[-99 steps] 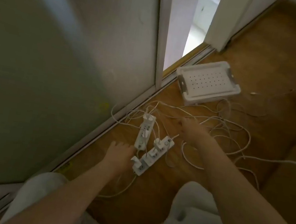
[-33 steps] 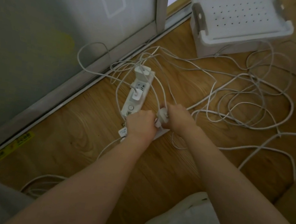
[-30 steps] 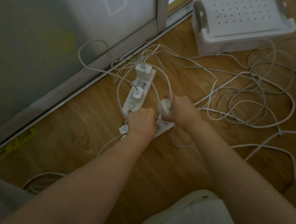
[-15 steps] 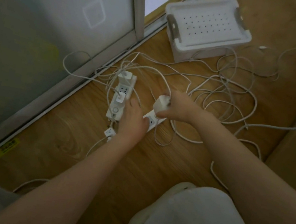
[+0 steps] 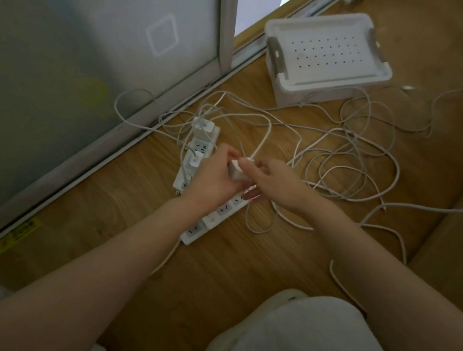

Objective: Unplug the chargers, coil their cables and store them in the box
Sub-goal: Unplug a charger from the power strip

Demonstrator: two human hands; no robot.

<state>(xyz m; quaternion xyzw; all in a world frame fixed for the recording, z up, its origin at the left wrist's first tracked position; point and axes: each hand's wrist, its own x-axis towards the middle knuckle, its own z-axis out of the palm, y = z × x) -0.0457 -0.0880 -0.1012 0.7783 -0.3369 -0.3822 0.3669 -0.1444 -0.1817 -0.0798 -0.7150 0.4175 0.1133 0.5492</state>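
Charger (image 5: 236,171), head view: white block is off the near power strip (image 5: 211,219) and held just above it, between both hands. Half a second ago only the right hand (image 5: 278,184) had it, while the left hand (image 5: 211,180) pressed down on the strip. Now the left has come up to meet it.

Right hand: fingers curled, pinching the charger's right side. Left hand: thumb and fingers curled onto the left side and appears to pinch too, though contact is partly hidden.

Its cable (image 5: 264,138) rises from the top of the block, arcs back, then drops into the tangle of cables (image 5: 345,168) spread on the wooden floor (image 5: 129,205).

Near strip's visible sockets look empty. Far power strip (image 5: 199,148), by the sliding door track, carries two plugged chargers: one at its far end (image 5: 204,125), one mid-strip (image 5: 194,162).

Box (image 5: 311,95) sits well apart beyond the tangle, its perforated top on; nothing visibly stored.

Judgement: first unplug done, and the two-hand hold suggests coiling this cable comes next. Two unplugs and all storing remain. Risk: the cable is knotted in with the others, so it may drag them.
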